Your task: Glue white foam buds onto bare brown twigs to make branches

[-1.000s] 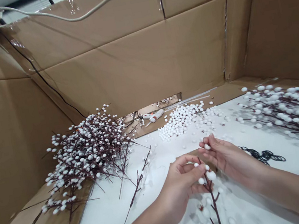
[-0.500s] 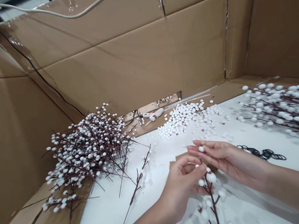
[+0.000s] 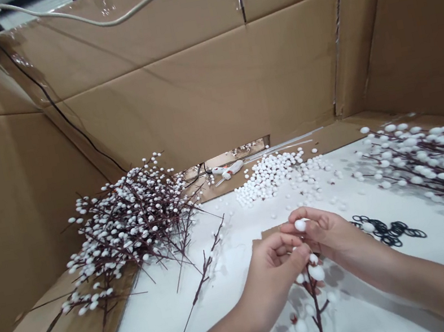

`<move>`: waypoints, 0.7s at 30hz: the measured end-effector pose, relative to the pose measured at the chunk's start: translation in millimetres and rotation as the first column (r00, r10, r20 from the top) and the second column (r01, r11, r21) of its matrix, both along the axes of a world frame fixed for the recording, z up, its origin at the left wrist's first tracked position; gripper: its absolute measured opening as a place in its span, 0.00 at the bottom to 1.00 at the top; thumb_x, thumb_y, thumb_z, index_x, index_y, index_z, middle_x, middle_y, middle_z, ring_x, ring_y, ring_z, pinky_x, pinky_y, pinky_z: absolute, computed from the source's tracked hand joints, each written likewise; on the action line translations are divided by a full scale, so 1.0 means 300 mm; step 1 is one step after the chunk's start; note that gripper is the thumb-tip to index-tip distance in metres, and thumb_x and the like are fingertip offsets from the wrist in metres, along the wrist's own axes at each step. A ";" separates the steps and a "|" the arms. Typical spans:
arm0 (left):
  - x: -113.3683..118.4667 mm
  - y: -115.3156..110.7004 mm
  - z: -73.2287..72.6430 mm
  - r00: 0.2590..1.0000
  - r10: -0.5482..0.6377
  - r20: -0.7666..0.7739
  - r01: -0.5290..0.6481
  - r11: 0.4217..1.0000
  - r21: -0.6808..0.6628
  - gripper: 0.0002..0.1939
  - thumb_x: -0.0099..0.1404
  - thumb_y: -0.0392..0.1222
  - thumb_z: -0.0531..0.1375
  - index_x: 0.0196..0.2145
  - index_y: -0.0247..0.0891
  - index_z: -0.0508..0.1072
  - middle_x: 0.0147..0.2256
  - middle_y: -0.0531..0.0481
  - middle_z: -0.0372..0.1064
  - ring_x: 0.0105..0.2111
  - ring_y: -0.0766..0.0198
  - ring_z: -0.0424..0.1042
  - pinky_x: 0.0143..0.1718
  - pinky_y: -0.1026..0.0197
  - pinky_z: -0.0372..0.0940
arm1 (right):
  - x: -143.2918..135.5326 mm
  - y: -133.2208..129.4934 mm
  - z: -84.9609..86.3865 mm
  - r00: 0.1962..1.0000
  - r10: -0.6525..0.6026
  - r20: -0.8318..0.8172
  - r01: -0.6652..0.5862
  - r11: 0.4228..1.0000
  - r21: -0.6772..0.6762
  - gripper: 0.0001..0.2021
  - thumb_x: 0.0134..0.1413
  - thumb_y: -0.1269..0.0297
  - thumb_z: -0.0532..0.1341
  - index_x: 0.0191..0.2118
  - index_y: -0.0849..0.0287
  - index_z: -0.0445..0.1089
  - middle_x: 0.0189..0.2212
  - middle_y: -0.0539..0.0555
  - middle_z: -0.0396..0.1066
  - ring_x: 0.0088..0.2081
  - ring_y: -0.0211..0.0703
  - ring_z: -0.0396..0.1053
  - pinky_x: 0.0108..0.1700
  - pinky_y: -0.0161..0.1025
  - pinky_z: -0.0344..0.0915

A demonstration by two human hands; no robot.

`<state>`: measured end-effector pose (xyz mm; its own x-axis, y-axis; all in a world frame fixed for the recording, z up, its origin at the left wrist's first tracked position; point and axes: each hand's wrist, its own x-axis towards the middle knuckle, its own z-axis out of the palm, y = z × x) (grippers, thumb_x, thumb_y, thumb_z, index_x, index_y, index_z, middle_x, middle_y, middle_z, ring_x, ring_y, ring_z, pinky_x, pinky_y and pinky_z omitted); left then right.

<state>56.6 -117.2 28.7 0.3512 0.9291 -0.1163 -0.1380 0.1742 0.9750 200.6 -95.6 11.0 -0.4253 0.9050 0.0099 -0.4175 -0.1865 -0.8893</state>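
Observation:
In the head view my left hand [image 3: 280, 267] pinches the upper end of a dark brown berry branch [image 3: 316, 309], which stands tilted toward me with several white berries along it. My right hand [image 3: 330, 232] is closed right beside the left, its thumb and fingertips round one white berry [image 3: 300, 225] at the branch's tip. Whether that berry touches the stem is hidden by my fingers. Beneath the hands, a piece of brown cardboard [image 3: 266, 233] shows in part on the white table surface [image 3: 181, 322].
A heap of white-berried branches [image 3: 136, 215] lies left, more branches [image 3: 431, 158] right. Loose white berries [image 3: 270, 174] are piled behind my hands, near a glue gun [image 3: 229, 170]. Black rings [image 3: 392, 230] lie right of my hand; one bare branch [image 3: 205, 266] lies left. Cardboard walls [image 3: 191, 91] surround the table.
My right hand's outstretched fingers have curled in, and the hand has come closer to my left hand with the berry. The left hand and branch have shifted slightly.

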 end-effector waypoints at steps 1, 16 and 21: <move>0.001 0.000 0.000 1.000 0.004 0.000 -0.004 1.000 0.009 0.17 0.50 0.50 0.64 0.25 0.34 0.66 0.24 0.51 0.67 0.22 0.70 0.64 0.24 0.67 0.59 | -0.001 0.001 -0.005 1.000 -0.005 0.005 0.005 1.000 0.006 0.20 0.40 0.49 0.66 0.35 0.58 0.66 0.24 0.49 0.71 0.21 0.33 0.64 0.24 0.31 0.58; 0.001 -0.011 0.006 1.000 -0.012 0.018 0.012 1.000 -0.001 0.13 0.52 0.48 0.63 0.25 0.34 0.68 0.24 0.51 0.67 0.21 0.69 0.64 0.26 0.64 0.59 | -0.002 -0.015 -0.003 0.998 -0.034 0.050 0.031 0.997 0.065 0.19 0.40 0.48 0.65 0.32 0.58 0.66 0.20 0.49 0.71 0.19 0.34 0.63 0.21 0.31 0.58; 0.004 -0.011 0.013 1.000 -0.005 0.009 0.005 1.000 -0.010 0.14 0.51 0.49 0.64 0.24 0.34 0.68 0.24 0.51 0.67 0.21 0.69 0.65 0.26 0.65 0.59 | 0.000 -0.008 -0.010 0.997 -0.049 0.052 0.045 0.995 0.089 0.18 0.41 0.50 0.65 0.32 0.59 0.66 0.20 0.49 0.71 0.20 0.33 0.63 0.23 0.30 0.60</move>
<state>57.8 -120.5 32.6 0.3565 0.9262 -0.1227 -0.1454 0.1848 0.9720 200.5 -97.9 8.1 -0.3843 0.9207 0.0680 -0.3749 -0.0884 -0.9228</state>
